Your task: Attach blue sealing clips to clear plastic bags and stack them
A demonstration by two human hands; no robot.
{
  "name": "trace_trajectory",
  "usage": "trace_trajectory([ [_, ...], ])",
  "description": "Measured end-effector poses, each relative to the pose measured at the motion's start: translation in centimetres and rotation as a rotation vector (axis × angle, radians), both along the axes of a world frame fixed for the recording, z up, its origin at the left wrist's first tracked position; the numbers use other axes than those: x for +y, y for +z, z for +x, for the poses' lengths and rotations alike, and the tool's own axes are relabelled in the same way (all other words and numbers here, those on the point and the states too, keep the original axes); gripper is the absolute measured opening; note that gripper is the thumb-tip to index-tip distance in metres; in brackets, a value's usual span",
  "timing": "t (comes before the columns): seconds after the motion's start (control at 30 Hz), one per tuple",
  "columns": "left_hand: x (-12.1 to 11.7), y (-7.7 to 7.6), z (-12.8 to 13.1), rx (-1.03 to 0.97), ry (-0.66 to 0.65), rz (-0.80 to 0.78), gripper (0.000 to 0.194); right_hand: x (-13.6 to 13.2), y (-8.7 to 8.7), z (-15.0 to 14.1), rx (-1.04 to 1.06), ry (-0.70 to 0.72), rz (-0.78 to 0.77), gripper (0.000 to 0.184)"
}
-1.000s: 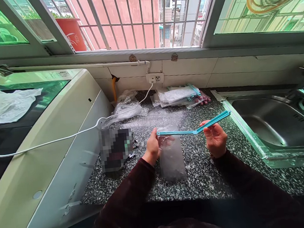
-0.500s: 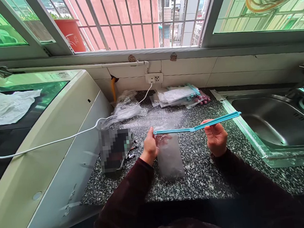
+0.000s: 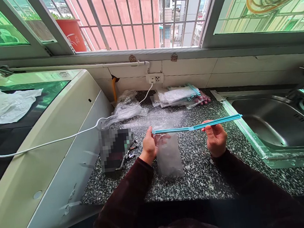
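Note:
A light-blue hinged bag-sealing clip [image 3: 175,130] stretches between my hands, unfolded nearly straight with a slight bend at its middle hinge. My left hand [image 3: 148,146] pinches the clip's left end together with the top of a clear plastic bag [image 3: 170,159]. The bag extends below the clip's left half, over the counter. My left fingers show partly through the plastic. My right hand [image 3: 216,139] grips the clip's right half between thumb and fingertips, other fingers curled; the clip's right tip points toward the sink.
Several packaged plastic bags and clips [image 3: 178,95] lie at the back of the speckled counter [image 3: 202,181]. Crumpled clear plastic [image 3: 129,107] rests left of them. A pixelated dark object [image 3: 116,148] is left of my hand. A white cable [image 3: 62,140] crosses the machine [image 3: 70,137]. The sink [image 3: 272,123] is right.
The clip's right half has tilted slightly lower, opening out a little straighter. My right fingers have shifted a little on it. My left hand keeps its hold.

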State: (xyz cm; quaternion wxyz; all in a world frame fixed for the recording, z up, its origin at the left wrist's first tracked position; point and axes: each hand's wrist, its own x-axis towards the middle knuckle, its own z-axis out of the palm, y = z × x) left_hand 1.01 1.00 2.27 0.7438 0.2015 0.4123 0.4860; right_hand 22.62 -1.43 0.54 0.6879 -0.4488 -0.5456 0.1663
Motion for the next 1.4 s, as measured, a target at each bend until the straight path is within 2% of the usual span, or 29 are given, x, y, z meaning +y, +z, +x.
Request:
trace_trajectory([
  [0.23, -0.1, 0.5, -0.1, 0.006, 0.021, -0.043, 0.052, 0.3, -0.4, -0.3, 0.117, 0.036, 0.013, 0.014],
  [0.47, 0.0, 0.5, -0.1, 0.002, 0.028, -0.048, 0.052, 0.3, -0.4, -0.3, 0.099, 0.034, 0.009, 0.014],
  [0.63, 0.0, 0.2, -0.1, 0.013, 0.017, -0.031, 0.053, 0.0, -0.1, -0.1, -0.040, 0.086, -0.003, 0.016],
  [0.87, -0.2, 0.2, 0.0, 0.032, -0.006, -0.027, 0.053, 0.4, 0.5, 0.0, -0.338, 0.279, -0.031, 0.028],
  [1.03, -0.2, -0.1, 0.1, 0.028, -0.002, 0.013, 0.051, 0.6, 0.4, 0.0, -0.462, 0.239, 0.062, 0.016],
  [1.27, -0.4, 0.0, -0.1, 0.032, -0.064, 0.060, 0.058, 0.5, 0.6, -0.2, -0.442, 0.223, 0.076, 0.009],
  [1.33, -0.5, 0.0, -0.2, 0.037, -0.075, 0.122, 0.053, 0.4, 0.6, -0.2, -0.421, 0.205, 0.074, 0.009],
  [1.4, -0.6, -0.1, -0.2, 0.065, -0.072, 0.200, 0.040, 0.3, 0.7, -0.1, -0.389, 0.185, 0.067, 0.009],
])
